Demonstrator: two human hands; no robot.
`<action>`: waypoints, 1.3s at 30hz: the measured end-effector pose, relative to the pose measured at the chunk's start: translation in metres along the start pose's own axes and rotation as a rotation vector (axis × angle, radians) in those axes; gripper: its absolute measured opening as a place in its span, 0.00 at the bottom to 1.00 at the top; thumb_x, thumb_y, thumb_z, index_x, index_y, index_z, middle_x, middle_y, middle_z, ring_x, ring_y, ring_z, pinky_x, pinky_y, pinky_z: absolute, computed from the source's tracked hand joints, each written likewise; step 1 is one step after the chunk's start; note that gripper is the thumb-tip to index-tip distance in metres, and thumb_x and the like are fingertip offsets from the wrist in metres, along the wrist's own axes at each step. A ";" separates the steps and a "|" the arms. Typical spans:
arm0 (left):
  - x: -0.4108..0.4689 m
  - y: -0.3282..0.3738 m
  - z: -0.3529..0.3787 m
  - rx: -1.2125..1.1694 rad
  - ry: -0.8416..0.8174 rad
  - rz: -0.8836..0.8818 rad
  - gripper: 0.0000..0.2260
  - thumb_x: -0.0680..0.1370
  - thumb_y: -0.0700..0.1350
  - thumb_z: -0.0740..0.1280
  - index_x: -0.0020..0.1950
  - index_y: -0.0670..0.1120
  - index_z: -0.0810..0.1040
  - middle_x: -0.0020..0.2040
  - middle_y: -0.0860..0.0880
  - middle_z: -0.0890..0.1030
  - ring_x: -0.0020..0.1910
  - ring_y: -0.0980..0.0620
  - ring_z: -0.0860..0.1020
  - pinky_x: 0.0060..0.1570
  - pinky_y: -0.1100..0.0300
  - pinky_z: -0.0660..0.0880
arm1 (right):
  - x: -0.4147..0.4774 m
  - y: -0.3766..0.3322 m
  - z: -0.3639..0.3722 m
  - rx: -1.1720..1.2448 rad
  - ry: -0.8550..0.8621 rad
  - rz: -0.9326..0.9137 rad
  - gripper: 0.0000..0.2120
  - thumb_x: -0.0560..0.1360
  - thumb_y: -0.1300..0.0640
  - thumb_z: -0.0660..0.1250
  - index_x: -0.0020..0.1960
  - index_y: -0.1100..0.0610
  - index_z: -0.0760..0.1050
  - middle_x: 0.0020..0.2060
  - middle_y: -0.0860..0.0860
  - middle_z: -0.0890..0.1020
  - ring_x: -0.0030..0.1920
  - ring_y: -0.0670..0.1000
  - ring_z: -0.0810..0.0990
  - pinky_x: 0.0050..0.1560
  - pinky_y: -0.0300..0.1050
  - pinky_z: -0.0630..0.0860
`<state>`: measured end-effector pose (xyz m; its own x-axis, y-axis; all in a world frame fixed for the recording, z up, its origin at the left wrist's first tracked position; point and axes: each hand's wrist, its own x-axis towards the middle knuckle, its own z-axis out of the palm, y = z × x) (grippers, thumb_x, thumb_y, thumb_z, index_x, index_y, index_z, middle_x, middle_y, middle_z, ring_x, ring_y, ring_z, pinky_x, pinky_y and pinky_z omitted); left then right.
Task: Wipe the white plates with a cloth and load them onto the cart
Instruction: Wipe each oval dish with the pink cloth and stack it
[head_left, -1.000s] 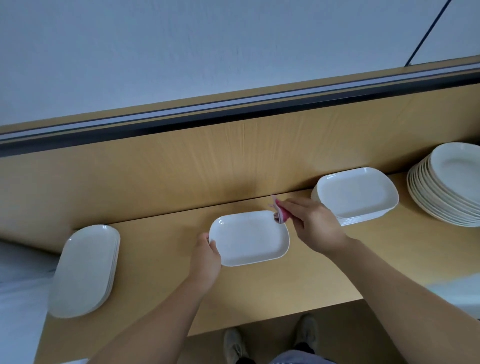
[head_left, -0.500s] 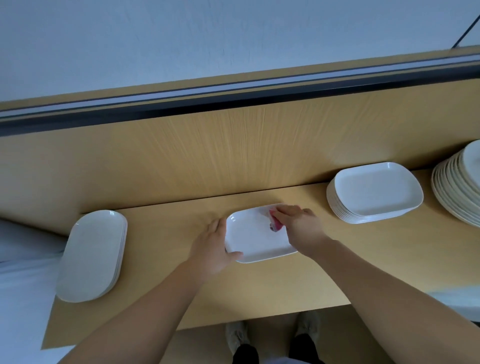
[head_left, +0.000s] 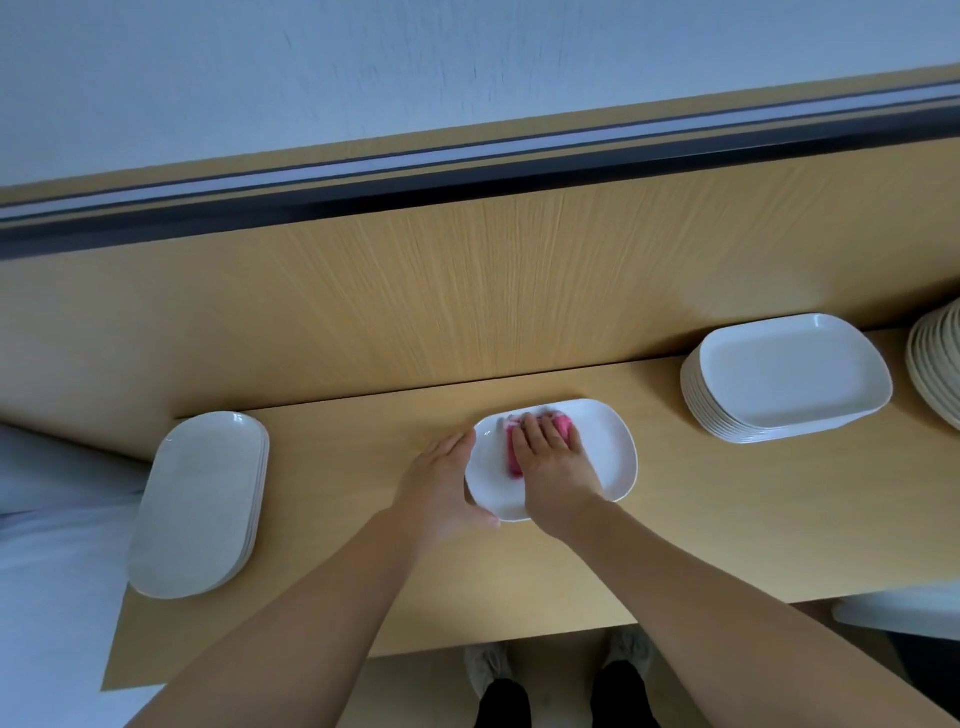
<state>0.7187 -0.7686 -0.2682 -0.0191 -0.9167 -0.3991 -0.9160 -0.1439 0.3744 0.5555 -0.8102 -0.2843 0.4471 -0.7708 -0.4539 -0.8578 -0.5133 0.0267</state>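
Formerly pinching, the right hand (head_left: 548, 460) now presses flat on the pink cloth (head_left: 515, 461) in the plate (head_left: 608, 457) at frame centre (mid-wipe). The left hand (head_left: 441, 488), fingers straight, braces its rim. Next, I judge, sweep rightward.

The light wooden desk (head_left: 727, 519) is running across the view from left to right, and a wood-grained back panel (head_left: 467, 301) is rising upright along its far edge. Four lots of white crockery are sitting directly on the top. A stack of oval plates (head_left: 200, 501) is lying at the left end, close to the left edge. A single white plate (head_left: 597, 457) is resting flat near the middle, well apart from that stack. A stack of rectangular plates (head_left: 789, 379) is standing to its right, close to the back panel. A stack of round plates (head_left: 940, 369) is sitting just beside it at the right end, partly cut off by the frame.
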 end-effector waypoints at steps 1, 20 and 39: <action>0.000 0.001 -0.001 -0.006 0.007 0.005 0.52 0.62 0.61 0.78 0.78 0.49 0.54 0.77 0.55 0.59 0.75 0.55 0.58 0.70 0.63 0.55 | 0.001 -0.006 -0.001 -0.014 -0.004 -0.049 0.43 0.77 0.51 0.60 0.77 0.58 0.32 0.78 0.55 0.41 0.78 0.57 0.40 0.76 0.58 0.38; -0.002 -0.001 0.001 0.187 0.105 0.091 0.52 0.62 0.72 0.70 0.78 0.47 0.55 0.76 0.54 0.60 0.73 0.53 0.59 0.71 0.61 0.54 | -0.023 0.027 0.007 0.125 -0.081 -0.516 0.37 0.76 0.53 0.58 0.79 0.46 0.43 0.78 0.44 0.44 0.77 0.46 0.37 0.77 0.51 0.39; -0.001 -0.014 0.001 0.217 -0.031 0.209 0.43 0.71 0.69 0.65 0.79 0.51 0.56 0.78 0.63 0.48 0.75 0.52 0.56 0.73 0.60 0.49 | -0.053 0.110 -0.001 0.117 -0.081 -0.384 0.23 0.82 0.44 0.47 0.77 0.44 0.58 0.75 0.39 0.59 0.76 0.40 0.49 0.68 0.32 0.31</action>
<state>0.7314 -0.7655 -0.2741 -0.2258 -0.9058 -0.3585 -0.9550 0.1332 0.2650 0.4378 -0.8266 -0.2564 0.7230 -0.4967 -0.4801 -0.6575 -0.7081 -0.2576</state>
